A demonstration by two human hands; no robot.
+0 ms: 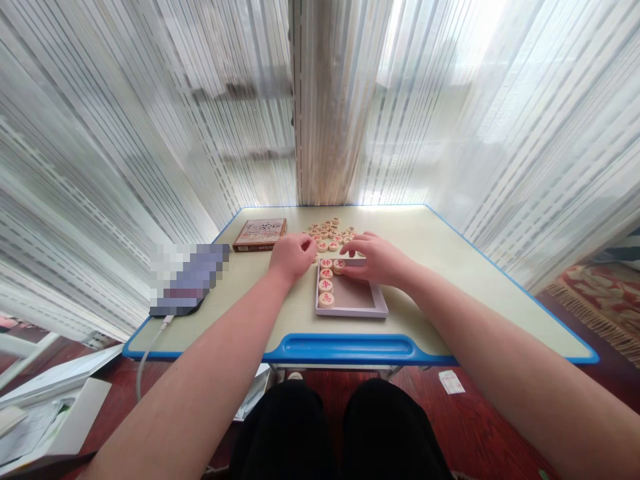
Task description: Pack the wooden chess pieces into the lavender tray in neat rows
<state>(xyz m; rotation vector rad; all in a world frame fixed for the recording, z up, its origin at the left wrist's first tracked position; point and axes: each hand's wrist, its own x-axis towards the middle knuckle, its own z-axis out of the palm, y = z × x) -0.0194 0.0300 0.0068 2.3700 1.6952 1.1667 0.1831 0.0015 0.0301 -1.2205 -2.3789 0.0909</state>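
Note:
A shallow white box tray (pixel 377 308) lies on the small table in front of me, with several round wooden chess pieces (pixel 326 287) lined up along its left side. Behind it lies a loose heap of more wooden pieces (pixel 333 235). My right hand (pixel 380 260) rests over the tray's far end, its fingers pinching a piece (pixel 339 265) marked in red at the top row. My left hand (pixel 291 257) is curled at the left edge of the heap, fingers closed on something I cannot make out.
The box lid (pixel 260 234) with printed artwork lies at the far left of the table (pixel 450 267). A blurred-out device (pixel 185 278) with a cable sits at the left edge. Sheer curtains surround the table. Papers and boxes lie on the floor at left.

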